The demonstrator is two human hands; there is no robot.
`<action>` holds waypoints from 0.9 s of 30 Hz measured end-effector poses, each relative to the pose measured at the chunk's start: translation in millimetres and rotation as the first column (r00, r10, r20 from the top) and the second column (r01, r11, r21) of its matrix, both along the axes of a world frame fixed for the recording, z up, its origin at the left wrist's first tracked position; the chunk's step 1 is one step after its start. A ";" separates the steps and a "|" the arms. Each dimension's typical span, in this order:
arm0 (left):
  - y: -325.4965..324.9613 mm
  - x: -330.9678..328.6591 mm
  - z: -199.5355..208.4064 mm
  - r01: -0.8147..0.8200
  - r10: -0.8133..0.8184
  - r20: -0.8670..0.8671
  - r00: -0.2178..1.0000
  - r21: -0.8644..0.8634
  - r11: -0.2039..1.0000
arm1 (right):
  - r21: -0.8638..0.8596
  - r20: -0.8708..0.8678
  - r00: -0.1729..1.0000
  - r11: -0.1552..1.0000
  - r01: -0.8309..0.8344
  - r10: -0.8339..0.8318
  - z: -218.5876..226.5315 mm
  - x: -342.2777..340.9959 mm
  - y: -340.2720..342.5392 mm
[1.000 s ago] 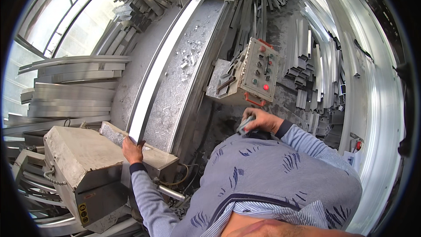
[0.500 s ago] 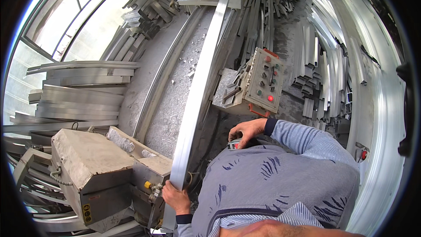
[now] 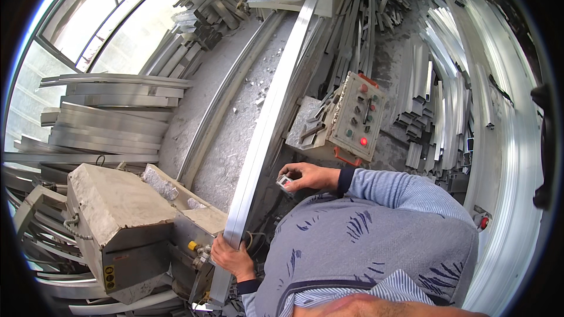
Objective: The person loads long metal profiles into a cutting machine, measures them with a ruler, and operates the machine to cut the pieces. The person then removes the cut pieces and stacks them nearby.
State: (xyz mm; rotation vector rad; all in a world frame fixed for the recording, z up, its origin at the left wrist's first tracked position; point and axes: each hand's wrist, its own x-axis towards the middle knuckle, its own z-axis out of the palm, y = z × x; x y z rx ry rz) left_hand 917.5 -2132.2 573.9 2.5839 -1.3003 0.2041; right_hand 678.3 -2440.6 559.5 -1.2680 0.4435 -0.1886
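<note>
A long silver aluminium profile (image 3: 264,117) runs from the cutting machine at my left front to the far end of the bench. My left hand (image 3: 233,258) is closed around its near end, fingers over the side. In my right hand (image 3: 311,175) is a small silver-and-red tape measure (image 3: 285,182), gripped between thumb and fingers. It is just right of the profile, apart from it, and no drawn-out blade can be made out.
A control box (image 3: 357,117) with buttons and a lit red lamp stands ahead right. The beige saw housing (image 3: 120,205) is close on my left. Stacked profiles (image 3: 111,123) lie at the left, with more profiles (image 3: 426,88) at the right. Metal chips cover the bench bed (image 3: 235,117).
My right hand has moved left, away from my body toward the profile, carrying the tape measure. My left hand has shifted slightly on the profile's near end.
</note>
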 end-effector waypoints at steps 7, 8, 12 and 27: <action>-105.9 -55.5 33.0 0.210 -0.379 -0.590 0.713 -0.335 0.918 | -0.086 0.054 0.996 0.993 0.078 -0.074 16.3 54.2 37.3; -118.6 -60.6 35.7 0.218 -0.438 -0.613 0.657 -0.401 0.890 | -0.050 0.078 0.995 0.997 0.061 -0.057 20.1 58.3 41.8; -136.2 -66.6 40.5 0.103 -0.346 -0.773 0.531 -0.346 0.932 | 0.198 0.075 0.996 0.980 0.030 -0.046 24.3 52.7 34.3; -139.5 -69.9 19.7 0.250 -0.450 -0.756 0.476 -0.374 0.893 | 0.274 0.009 0.983 0.946 0.176 -0.186 43.2 8.0 -0.3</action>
